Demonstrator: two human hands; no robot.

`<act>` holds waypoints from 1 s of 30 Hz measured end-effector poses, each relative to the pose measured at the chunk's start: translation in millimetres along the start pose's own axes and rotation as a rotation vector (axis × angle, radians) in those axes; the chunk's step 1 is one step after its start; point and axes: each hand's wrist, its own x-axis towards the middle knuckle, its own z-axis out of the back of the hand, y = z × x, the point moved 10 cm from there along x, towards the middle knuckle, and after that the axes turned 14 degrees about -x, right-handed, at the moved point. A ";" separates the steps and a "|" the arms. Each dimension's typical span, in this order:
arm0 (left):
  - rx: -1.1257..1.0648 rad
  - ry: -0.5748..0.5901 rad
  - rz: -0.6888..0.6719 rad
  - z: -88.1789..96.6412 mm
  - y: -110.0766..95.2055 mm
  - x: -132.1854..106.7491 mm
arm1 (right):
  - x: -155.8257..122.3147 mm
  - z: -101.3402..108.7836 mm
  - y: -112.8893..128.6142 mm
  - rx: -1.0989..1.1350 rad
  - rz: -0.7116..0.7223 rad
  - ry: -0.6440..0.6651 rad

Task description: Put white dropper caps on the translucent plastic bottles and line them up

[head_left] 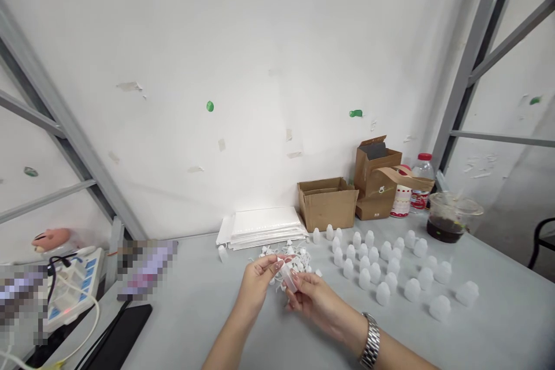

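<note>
In front of me, both hands meet at a small translucent white plastic tube (288,278). My right hand (313,299) is closed around its lower part, holding it tilted. At the tube's upper end, the fingers of my left hand (258,278) are pinched together; a small white part shows there, too small to name. Just behind the hands lies a loose heap of small white plastic pieces (302,256) with thin loops. Several frosted white caps or small bottles (383,293) stand in loose rows to the right.
A stack of white envelopes (266,224) lies by the wall, with one white piece (222,253) near it. Behind stand an open cardboard box (327,208), a brown paper bag (375,185), a bottle (422,169) and a cup of dark liquid (446,228). A power strip (71,295) sits left.
</note>
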 end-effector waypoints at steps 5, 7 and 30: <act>-0.005 -0.095 -0.004 9.5 1.6 0.4 | 2.1 6.5 4.4 -0.075 0.021 -0.029; -0.013 -0.134 0.000 12.6 3.7 0.6 | 2.9 16.2 10.0 -0.192 0.058 -0.114; 0.012 0.005 -0.052 -5.4 -3.0 -1.5 | 1.6 -7.5 -13.4 0.150 -0.162 0.197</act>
